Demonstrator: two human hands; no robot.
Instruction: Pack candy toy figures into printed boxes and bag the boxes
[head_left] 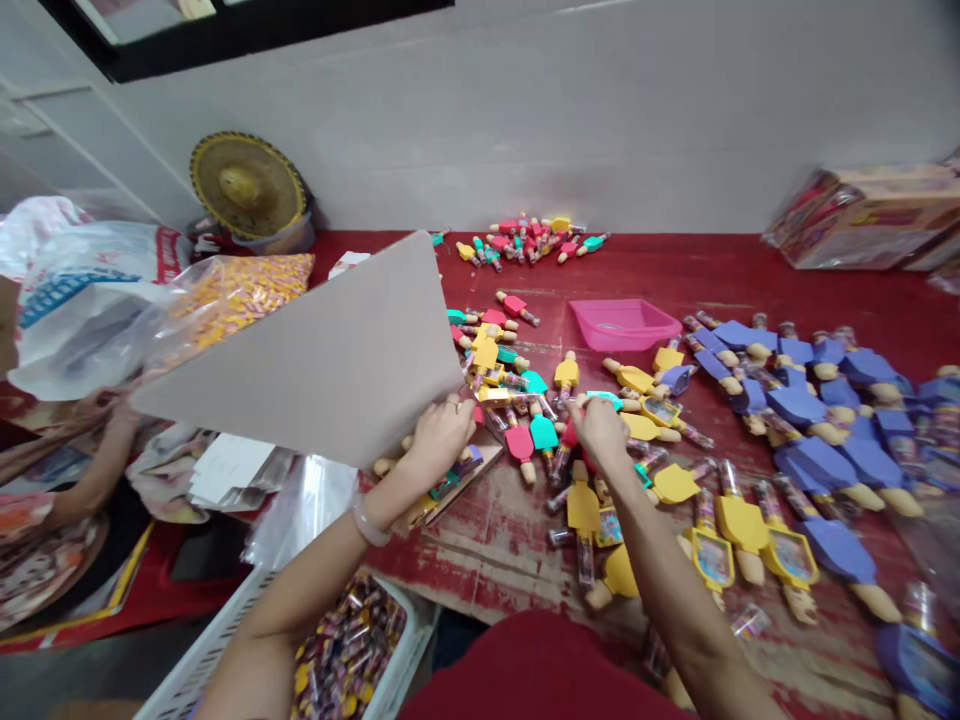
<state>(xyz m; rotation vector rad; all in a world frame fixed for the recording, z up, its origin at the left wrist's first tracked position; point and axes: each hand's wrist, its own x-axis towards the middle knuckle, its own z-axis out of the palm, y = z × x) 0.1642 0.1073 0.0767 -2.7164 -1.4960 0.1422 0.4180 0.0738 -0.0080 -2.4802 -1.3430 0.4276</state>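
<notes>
My left hand (444, 436) is curled over an open flat box (480, 470), beside its raised grey cardboard lid (322, 360). Several small coloured plastic toys with beige knobs and clear tubes lie in the box, partly under that hand. What the left fingers grip is hidden. My right hand (602, 432) is closed among the loose toys on the table, its fingers pointing down. A red toy (519, 442) and a teal toy (543, 432) lie between the two hands. Next to the right hand is a yellow toy (583, 505); what its fingers hold cannot be made out.
Purple toys (817, 400) are heaped at right on the red table (675, 270). A pink tray (626, 325) stands behind the right hand. Below left is a white crate (405, 625) of wrapped sweets. Another person's arm (105, 460) is at far left, near a sweets bag (232, 295).
</notes>
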